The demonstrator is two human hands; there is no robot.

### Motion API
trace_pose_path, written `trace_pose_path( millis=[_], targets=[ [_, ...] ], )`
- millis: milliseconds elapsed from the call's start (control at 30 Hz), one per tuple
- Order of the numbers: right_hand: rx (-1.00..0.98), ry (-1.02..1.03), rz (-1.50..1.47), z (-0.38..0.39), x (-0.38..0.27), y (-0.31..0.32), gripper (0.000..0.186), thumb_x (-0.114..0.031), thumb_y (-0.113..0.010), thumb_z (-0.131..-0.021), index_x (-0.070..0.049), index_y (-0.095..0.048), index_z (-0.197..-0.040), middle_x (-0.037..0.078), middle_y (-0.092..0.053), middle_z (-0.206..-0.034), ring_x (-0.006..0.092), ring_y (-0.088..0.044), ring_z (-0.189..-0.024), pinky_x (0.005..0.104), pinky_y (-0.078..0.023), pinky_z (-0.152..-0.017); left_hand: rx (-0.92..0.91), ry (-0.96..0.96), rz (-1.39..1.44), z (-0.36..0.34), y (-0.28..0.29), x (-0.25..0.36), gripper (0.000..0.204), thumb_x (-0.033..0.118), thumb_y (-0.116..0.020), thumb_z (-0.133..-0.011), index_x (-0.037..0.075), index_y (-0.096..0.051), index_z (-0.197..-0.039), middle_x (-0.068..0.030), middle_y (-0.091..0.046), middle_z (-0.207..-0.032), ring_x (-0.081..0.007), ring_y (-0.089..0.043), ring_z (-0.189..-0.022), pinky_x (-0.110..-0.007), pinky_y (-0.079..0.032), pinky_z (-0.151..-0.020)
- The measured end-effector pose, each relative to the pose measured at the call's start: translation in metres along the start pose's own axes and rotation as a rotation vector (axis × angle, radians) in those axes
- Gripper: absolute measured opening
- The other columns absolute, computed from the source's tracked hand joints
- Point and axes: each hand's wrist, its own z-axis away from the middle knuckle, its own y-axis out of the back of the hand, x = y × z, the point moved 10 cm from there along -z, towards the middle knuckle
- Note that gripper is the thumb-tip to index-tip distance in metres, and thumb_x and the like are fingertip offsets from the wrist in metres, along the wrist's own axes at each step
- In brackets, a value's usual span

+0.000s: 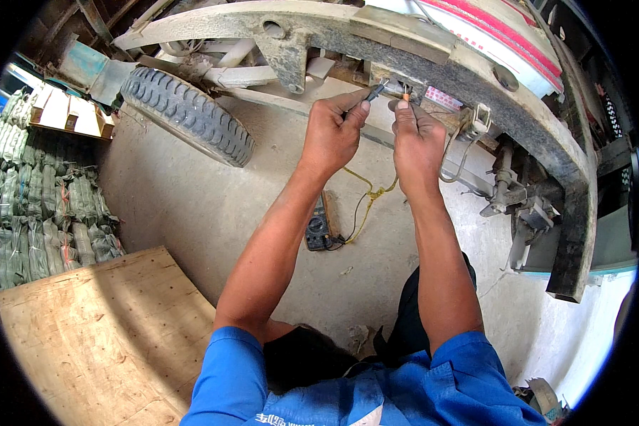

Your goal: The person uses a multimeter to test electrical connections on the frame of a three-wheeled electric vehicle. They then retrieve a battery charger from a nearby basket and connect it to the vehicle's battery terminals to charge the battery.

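Both hands are raised at the upper centre of the frame: the left hand (331,138) pinches a dark probe (376,91) between thumb and fingers, its thin tip pointing up and to the right, and the right hand (420,142), just beside it, pinches an orange probe (406,96) pointing upward. Both tips are close to the metal of a vehicle frame; whether either touches it I cannot tell.

At the far left stand stacked bundles (42,192) in pale wrapping, with cardboard boxes (74,113) on top. A wooden board (106,334) fills the lower left. In the upper left, a tyre (184,117) with chunky tread sits tilted under the vehicle. At the centre, a dark meter (319,226) with a round dial lies on the concrete floor (348,273), just right of the left forearm. Next to it, a yellow cord (370,202), knotted midway, runs up toward the hands. Across the upper right stretches the dirty, curved frame beam (476,71), with a red and white panel (508,35) above it and a grey cable loop (461,170) hanging below.
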Motion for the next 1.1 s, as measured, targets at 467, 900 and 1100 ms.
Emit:
trace_pose_path(
  millis=[467, 900, 1100],
  targets=[
    [-0.009, -0.034, -0.001, 0.0010, 0.0008, 0.0000, 0.032, -0.014, -0.054, -0.097, 0.004, -0.055, -0.071, 0.001, -0.044, -0.057, 0.0105, -0.038, -0.057, 0.0330, -0.034, -0.053, -0.002, 0.007, -0.003, -0.0002, 0.0003, -0.0051, 0.024, 0.011, -0.062, -0.094, -0.003, -0.068, -0.113, 0.0027, -0.055, -0.070, -0.0065, -0.044, -0.065, -0.024, -0.038, -0.056],
    [0.011, 0.003, 0.017, 0.0008, -0.0019, 0.0017, 0.033, -0.013, -0.054, -0.097, 0.003, -0.054, -0.069, 0.000, -0.043, -0.056, 0.0101, -0.036, -0.056, 0.0335, -0.033, -0.051, 0.018, -0.014, 0.039, -0.0011, -0.0008, -0.0039, 0.019, 0.006, -0.060, -0.092, -0.004, -0.069, -0.107, 0.0018, -0.048, -0.063, -0.0069, -0.040, -0.061, -0.027, -0.036, -0.052],
    [0.001, -0.018, -0.005, 0.0007, -0.0008, 0.0009, 0.034, -0.013, -0.054, -0.097, 0.003, -0.053, -0.068, 0.000, -0.043, -0.056, 0.0098, -0.036, -0.056, 0.0332, -0.032, -0.051, 0.004, 0.009, 0.011, 0.0000, -0.0003, -0.0045, 0.023, 0.009, -0.062, -0.093, -0.004, -0.068, -0.110, 0.0025, -0.054, -0.069, -0.0065, -0.043, -0.065, -0.025, -0.038, -0.056]
  ],
)
